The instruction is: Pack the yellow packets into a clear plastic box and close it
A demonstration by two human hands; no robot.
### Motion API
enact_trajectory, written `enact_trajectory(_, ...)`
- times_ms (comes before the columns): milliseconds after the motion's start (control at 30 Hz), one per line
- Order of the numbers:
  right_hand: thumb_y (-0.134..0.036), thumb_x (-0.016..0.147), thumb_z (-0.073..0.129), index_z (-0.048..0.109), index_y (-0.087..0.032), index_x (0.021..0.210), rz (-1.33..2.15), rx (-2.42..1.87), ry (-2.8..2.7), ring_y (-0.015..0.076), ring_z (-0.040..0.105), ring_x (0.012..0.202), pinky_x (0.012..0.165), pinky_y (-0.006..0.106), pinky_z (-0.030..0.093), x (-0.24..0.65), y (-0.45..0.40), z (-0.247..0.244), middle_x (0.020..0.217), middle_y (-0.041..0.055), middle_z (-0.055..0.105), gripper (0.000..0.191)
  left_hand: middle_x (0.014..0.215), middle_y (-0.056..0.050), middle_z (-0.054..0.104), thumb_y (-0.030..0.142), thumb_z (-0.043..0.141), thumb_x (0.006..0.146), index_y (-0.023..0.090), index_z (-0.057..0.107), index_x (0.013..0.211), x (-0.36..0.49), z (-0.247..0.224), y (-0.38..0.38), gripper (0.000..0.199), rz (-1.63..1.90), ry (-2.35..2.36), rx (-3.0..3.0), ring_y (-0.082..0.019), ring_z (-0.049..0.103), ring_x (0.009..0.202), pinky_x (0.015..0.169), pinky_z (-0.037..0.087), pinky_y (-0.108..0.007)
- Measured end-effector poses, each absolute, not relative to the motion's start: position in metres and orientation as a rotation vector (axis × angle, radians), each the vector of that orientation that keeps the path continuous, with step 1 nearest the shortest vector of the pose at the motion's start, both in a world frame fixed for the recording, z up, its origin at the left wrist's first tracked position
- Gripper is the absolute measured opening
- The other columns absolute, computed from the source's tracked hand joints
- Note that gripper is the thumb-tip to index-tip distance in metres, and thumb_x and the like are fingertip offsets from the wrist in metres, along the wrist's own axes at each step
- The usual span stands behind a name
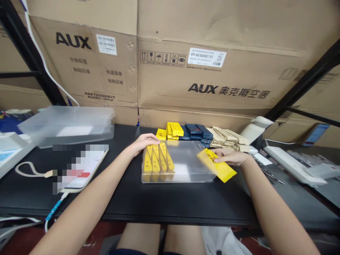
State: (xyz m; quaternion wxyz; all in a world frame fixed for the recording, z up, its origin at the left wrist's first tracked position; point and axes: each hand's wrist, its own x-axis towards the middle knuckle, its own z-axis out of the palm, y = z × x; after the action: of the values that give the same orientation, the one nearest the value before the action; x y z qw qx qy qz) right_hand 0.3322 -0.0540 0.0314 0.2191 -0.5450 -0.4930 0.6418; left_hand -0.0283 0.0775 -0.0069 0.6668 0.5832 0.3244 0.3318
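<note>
A frosted, see-through plastic case [190, 157] is lying on the smooth black table [196, 203], its boxy walls catching soft light. Inside its left part, 4 slim yellow packets [155, 163] are standing in a row, forming tapered shapes. The left hand [143, 144] is resting over the case's rear left corner; whether it is gripping the plastic, I cannot tell. The right hand [230, 156] is pinching 1 flat, glossy yellow sachet [225, 171], thumb pressing on top, at the case's right end. Behind, dark blue packets [195, 132] and creased beige packets [225, 136] are lying piled.
</note>
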Motion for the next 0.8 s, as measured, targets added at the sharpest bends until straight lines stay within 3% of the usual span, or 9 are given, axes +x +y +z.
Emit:
enact_trajectory(233, -0.023, 0.07, 0.074, 0.068, -0.012, 0.097, 1.878, -1.437, -1.504, 0.0133, 0.069, 0.064, 0.054, 0.018, 0.053, 0.335, -0.051, 0.029, 0.084, 0.0059, 0.073, 0.03, 0.082, -0.005, 0.07, 0.031, 0.083, 0.051, 0.016, 0.065, 0.075, -0.028, -0.006, 0.077, 0.033, 0.752, 0.737, 1.329, -0.019, 0.065, 0.077, 0.077, 0.048, -0.033)
enact_trajectory(367, -0.026, 0.073, 0.072, 0.067, -0.013, 0.102, 1.837, -1.505, -1.432, 0.0144, 0.069, 0.07, 0.06, 0.021, 0.054, 0.331, -0.045, 0.025, 0.09, 0.007, 0.073, 0.032, 0.083, -0.005, 0.07, 0.032, 0.083, 0.052, 0.017, 0.065, 0.076, -0.029, -0.008, 0.079, 0.034, 0.743, 0.729, 1.327, -0.018, 0.065, 0.077, 0.076, 0.048, -0.032)
enact_trajectory(600, -0.027, 0.073, 0.073, 0.072, -0.016, 0.089, 1.716, -1.551, -1.256, 0.0134, 0.068, 0.075, 0.068, 0.02, 0.055, 0.326, -0.039, 0.017, 0.088, 0.0053, 0.073, 0.02, 0.082, -0.004, 0.07, 0.031, 0.083, 0.052, 0.017, 0.066, 0.075, -0.028, -0.01, 0.081, 0.032, 0.74, 0.737, 1.33, -0.018, 0.065, 0.075, 0.075, 0.048, -0.031)
enact_trajectory(800, -0.028, 0.075, 0.071, 0.069, -0.015, 0.107, 1.795, -1.421, -1.406, 0.0072, 0.064, 0.057, 0.053, 0.013, 0.052, 0.329, -0.036, 0.01, 0.078, 0.0029, 0.072, 0.034, 0.084, -0.005, 0.07, 0.031, 0.083, 0.052, 0.016, 0.065, 0.076, -0.028, -0.008, 0.08, 0.033, 0.733, 0.726, 1.325, -0.018, 0.066, 0.077, 0.078, 0.048, -0.033)
